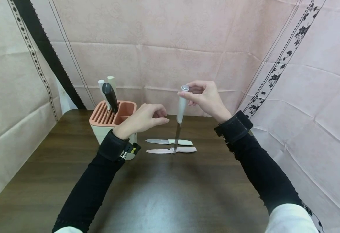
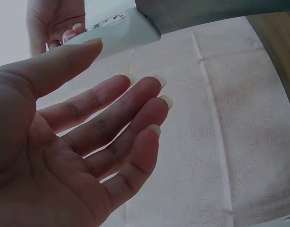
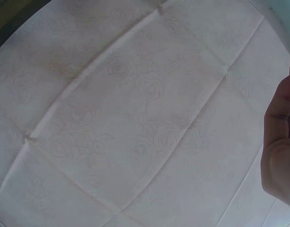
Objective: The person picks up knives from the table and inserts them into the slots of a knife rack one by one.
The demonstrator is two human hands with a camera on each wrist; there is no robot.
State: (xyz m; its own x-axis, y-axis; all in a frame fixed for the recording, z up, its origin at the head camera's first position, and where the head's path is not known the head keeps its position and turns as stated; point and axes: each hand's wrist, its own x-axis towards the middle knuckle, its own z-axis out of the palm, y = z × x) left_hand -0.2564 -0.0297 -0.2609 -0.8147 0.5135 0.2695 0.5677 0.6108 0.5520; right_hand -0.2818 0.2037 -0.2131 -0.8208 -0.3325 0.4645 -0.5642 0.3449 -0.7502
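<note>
My right hand (image 1: 206, 97) pinches a knife (image 1: 181, 108) by the butt of its pale handle. The knife hangs upright with its blade pointing down, and in the head view the blade crosses in front of two knives lying on the table. Of those two, the farther one (image 1: 184, 142) has a pale green handle and the nearer one (image 1: 186, 149) a white handle. Beside the knife block (image 1: 93, 123), my left hand (image 1: 143, 118) is held in the air, fingers loosely bent and holding nothing. In the left wrist view the held knife's handle (image 2: 121, 38) passes behind the left thumb.
At the left, the knife block has an orange slotted top; a black handle (image 1: 110, 95), a white handle (image 1: 101, 83) and a light green handle (image 1: 111, 81) stick out of it. Brown wooden table (image 1: 158, 194) lies below. Patterned cloth (image 1: 158, 64) hangs around the back and sides.
</note>
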